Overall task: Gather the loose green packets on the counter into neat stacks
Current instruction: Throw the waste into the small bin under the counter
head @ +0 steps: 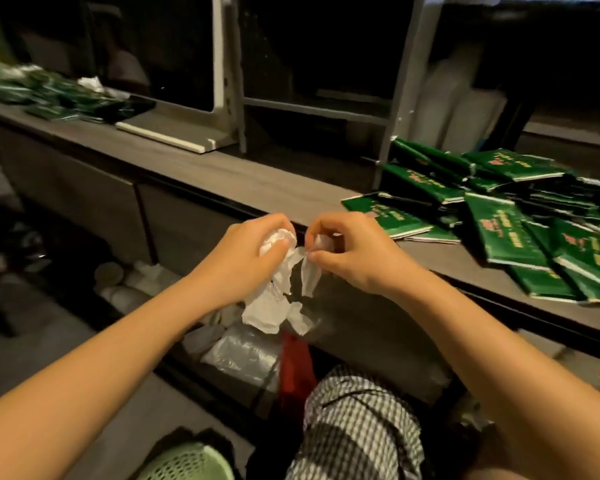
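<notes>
At the counter [222, 174] edge we pinched wrap [274, 306] in left hand [253, 251] and right hand [354, 251]; best binned before squaring packets [499, 223].

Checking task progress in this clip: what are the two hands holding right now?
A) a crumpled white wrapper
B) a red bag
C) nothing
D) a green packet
A: the left hand and the right hand both pinch the crumpled white wrapper in front of the counter, where the green packets lie unheld.
</notes>
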